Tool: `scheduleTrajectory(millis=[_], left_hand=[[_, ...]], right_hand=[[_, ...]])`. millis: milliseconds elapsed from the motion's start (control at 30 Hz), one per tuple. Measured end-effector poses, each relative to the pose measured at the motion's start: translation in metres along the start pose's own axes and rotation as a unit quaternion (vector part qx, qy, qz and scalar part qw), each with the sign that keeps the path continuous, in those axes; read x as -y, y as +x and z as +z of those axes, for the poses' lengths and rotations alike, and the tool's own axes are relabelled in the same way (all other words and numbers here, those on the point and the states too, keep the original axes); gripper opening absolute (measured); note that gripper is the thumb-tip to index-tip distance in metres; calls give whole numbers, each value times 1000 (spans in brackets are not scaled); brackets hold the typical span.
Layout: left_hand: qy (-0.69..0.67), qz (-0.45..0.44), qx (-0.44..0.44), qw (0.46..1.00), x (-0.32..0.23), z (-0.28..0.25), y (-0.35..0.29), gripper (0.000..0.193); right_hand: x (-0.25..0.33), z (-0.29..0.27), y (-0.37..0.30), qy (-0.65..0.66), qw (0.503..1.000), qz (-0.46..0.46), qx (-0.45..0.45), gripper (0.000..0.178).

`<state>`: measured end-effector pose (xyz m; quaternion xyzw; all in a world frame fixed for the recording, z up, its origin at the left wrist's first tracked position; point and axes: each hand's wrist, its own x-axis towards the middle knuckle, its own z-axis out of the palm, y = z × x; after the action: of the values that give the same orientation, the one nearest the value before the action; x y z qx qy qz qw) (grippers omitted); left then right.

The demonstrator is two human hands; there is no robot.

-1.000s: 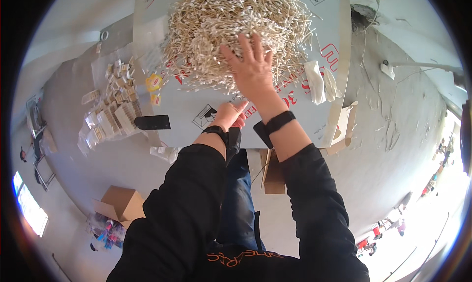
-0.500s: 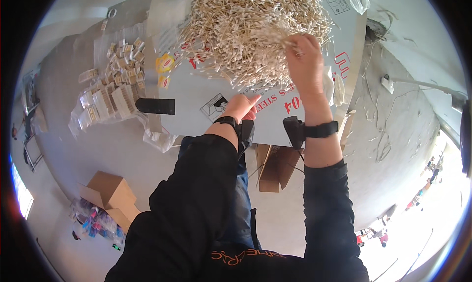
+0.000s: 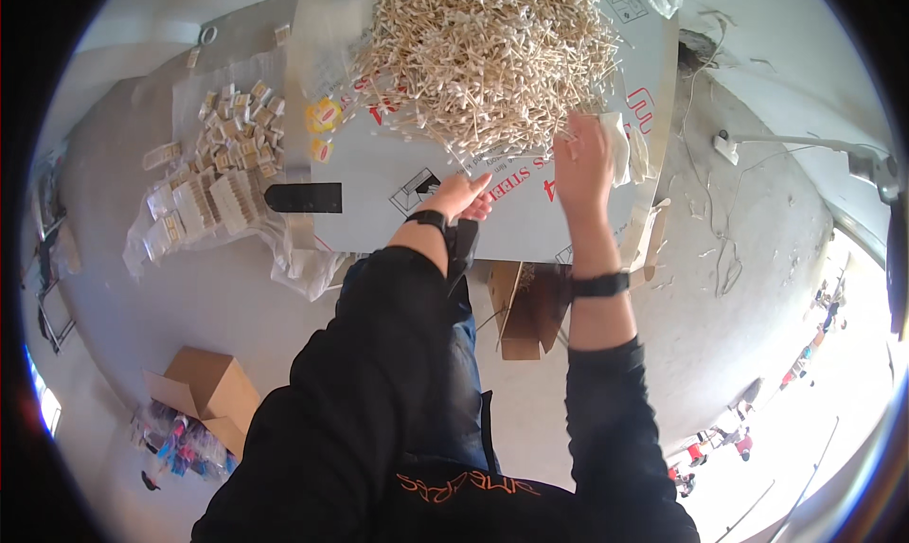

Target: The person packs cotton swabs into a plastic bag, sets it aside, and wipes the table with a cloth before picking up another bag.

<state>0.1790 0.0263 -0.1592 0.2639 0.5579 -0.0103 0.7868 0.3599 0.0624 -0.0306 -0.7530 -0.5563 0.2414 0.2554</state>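
A big heap of cotton swabs (image 3: pixel 492 60) with pale sticks and white tips covers the far part of the table (image 3: pixel 369 226). At its near edge is my left hand (image 3: pixel 456 197), fingers curled and thumb stuck out. The inside of that hand is hidden, so what it holds cannot be made out. My right hand (image 3: pixel 585 169) is over the right front edge of the heap, beside a whitish glove-like cloth (image 3: pixel 618 150). Its fingers look stretched out but slightly smeared, and no swabs show in them.
Small packed boxes (image 3: pixel 241 131) lie on plastic sheeting to the left. Yellow labels (image 3: pixel 323 116) and a black strip (image 3: pixel 305 197) sit at the table's left side. An open carton (image 3: pixel 525 306) stands below the front edge, another carton (image 3: pixel 213 387) at lower left. Cables (image 3: pixel 724 212) trail on the right.
My right hand has come back toward me, off the heap, and the swabs it pinched no longer show. My left hand stays at the near edge, with little movement.
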Motion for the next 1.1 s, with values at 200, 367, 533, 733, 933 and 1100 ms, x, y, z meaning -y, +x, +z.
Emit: scheduleTrajectory(millis=[200,367,533,733,933,1100], left_hand=[[66,2,36,997,89,-63,-87,47],[-17,-104,-164,981,172,-134,-220,66],[43,-112,-185,975,236,-222,-302,69],[212,-5,-72,975,281,-234,-314,54],[347,51,-42,936,238,-214,-320,31],[655,166,14,737,241,-244,-311,31]], right_hand=[[-71,14,-194,-74,983,141,89,44],[-95,-17,-358,-169,890,250,343,52],[-102,-34,-411,-157,870,238,403,44],[-17,-69,-341,36,841,359,403,50],[-35,-65,-314,12,938,231,257,39],[-38,-82,-312,44,911,275,303,39]])
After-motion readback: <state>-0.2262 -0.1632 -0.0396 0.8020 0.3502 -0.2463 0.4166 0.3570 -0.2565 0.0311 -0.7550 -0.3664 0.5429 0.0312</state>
